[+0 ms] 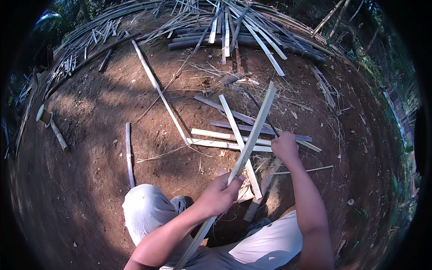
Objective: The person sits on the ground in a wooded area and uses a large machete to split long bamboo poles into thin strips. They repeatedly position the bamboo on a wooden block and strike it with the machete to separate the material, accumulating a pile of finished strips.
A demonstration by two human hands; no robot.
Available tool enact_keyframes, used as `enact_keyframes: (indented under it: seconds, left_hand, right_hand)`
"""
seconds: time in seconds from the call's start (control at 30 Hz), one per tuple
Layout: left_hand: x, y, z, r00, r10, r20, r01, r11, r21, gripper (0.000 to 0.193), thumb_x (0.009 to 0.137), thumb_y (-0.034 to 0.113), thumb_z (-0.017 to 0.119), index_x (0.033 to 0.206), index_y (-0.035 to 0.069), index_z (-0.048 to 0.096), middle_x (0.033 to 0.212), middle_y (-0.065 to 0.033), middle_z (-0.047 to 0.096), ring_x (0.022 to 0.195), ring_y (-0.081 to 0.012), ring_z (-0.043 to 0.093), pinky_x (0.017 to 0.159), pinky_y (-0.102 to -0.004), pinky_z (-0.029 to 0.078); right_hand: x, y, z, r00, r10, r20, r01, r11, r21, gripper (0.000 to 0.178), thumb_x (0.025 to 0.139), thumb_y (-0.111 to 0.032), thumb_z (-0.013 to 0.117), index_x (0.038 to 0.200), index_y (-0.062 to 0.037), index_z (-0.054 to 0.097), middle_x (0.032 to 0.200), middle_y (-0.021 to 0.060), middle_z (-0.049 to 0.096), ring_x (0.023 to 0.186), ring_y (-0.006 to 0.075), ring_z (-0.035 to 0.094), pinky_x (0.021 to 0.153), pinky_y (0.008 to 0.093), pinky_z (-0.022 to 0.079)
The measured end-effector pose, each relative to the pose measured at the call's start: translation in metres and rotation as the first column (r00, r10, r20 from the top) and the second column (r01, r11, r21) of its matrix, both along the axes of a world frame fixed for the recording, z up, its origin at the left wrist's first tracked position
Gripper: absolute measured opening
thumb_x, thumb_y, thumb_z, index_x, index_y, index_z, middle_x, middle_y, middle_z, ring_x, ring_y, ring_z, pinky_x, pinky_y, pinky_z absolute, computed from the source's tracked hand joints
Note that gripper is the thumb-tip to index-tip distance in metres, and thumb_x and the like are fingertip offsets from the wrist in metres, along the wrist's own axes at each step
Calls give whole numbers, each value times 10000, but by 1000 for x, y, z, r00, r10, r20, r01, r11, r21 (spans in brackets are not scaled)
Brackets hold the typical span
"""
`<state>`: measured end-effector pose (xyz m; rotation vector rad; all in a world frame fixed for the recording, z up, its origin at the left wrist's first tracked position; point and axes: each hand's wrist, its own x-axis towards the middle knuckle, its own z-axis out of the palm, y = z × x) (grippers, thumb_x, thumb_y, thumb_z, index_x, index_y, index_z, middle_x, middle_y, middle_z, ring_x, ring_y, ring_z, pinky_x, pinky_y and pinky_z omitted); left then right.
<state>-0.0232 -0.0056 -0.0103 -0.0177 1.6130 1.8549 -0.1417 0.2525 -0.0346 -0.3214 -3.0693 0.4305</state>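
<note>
The left hand [220, 194] is clenched around a long bamboo strip [254, 132], the thumb on top and the fingers folded under it. The left forearm comes from the lower edge, bent at the elbow, and passes over the left knee [146, 209]. The strip runs through this grip on a slant: above the hand it rises up and to the right toward its pale far end, and below the hand it goes down beside the forearm to the lower edge.

The right hand [284, 146] is up and to the right of the left grip, with the right arm stretched almost straight from the lower edge. Its fingers are closed into a fist and it sits just beside the strip, but what it grasps I cannot tell; a thin dark rod [256, 105] runs away from it upward.

Past both hands, cut slats [225, 138] lie crossed on the red soil [99, 148]. Far beyond them is a big bamboo pile [234, 27].
</note>
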Motion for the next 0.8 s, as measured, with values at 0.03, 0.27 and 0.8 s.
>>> enact_keyframes:
  seconds: [0.03, 0.27, 0.8]
  left_hand:
    - [0, 0, 6, 999, -31, 43, 30, 999, 22, 317, 1060, 356, 427, 862, 112, 469, 611, 69, 338, 456, -51, 310, 404, -252, 265]
    - [-2, -8, -7, 995, 48, -83, -51, 998, -35, 365, 1033, 376, 470, 909, 32, 480, 639, -69, 529, 466, -176, 490, 451, -365, 389]
    - [29, 4, 5, 829, -192, -525, -201, 773, -602, 288, 1011, 216, 498, 963, -61, 435, 629, -327, 564, 615, -529, 583, 543, -571, 424]
  right_hand:
    - [-1, 3, -5, 1000, -10, 16, 11, 1000, -13, 207, 813, -147, 637, 895, 33, 699, 878, 264, 677, 873, 426, 665, 809, 491, 541]
    - [-5, 19, 4, 964, -137, -226, 113, 987, -118, 167, 792, -126, 627, 780, 32, 678, 834, 266, 667, 821, 446, 653, 756, 488, 535]
    - [-6, 28, 36, 977, -101, -190, 124, 986, 114, 116, 792, -53, 605, 852, -18, 698, 809, 191, 692, 750, 395, 687, 729, 487, 553]
